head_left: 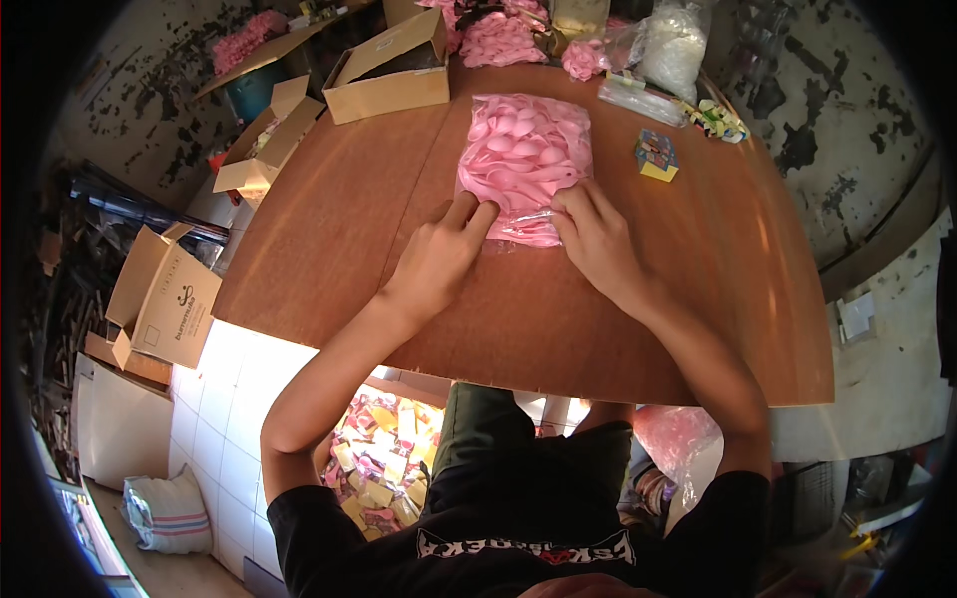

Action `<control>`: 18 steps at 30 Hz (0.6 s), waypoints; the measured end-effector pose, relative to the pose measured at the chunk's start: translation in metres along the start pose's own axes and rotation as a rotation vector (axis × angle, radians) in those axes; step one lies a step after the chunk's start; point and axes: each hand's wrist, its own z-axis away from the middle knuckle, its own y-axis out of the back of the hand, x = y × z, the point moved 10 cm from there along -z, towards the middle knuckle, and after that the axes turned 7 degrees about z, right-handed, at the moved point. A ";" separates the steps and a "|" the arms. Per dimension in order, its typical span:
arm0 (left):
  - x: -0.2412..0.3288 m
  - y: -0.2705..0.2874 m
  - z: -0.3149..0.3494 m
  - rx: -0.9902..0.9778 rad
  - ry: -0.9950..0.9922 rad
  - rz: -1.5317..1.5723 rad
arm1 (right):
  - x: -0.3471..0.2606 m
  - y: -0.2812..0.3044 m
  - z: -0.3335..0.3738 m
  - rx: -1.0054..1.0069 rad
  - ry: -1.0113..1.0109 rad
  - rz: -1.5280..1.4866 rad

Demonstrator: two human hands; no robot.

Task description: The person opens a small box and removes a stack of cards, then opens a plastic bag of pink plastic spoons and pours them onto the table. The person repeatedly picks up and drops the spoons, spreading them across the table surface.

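A clear plastic bag (523,149) full of pink plastic spoons lies flat on the brown wooden table (518,309). My left hand (444,244) is at the bag's lower left corner, its fingers closed on the edge. At the lower right corner my right hand (595,231) pinches the clear plastic. Between the hands the film at the near end is creased, with pink spoon parts pressed beneath it. To the right of the bag sits a small blue and yellow box (656,157), apart from both hands.
An open cardboard box (389,78) stands at the table's far left. Behind the bag lie pink spoon piles (501,40) and a white-filled bag (674,48). A carton (164,299) is on the left. Under the near edge sits a box of yellow and pink packets (384,458).
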 end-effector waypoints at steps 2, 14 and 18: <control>-0.001 -0.008 0.000 -0.066 0.012 -0.060 | -0.011 -0.004 0.005 -0.119 0.170 0.141; -0.048 -0.048 0.017 -0.392 0.503 -0.018 | 0.034 -0.027 0.053 -0.333 -0.202 0.139; -0.060 -0.073 0.014 -0.397 0.420 -0.027 | 0.019 -0.039 0.047 -0.383 -0.125 0.216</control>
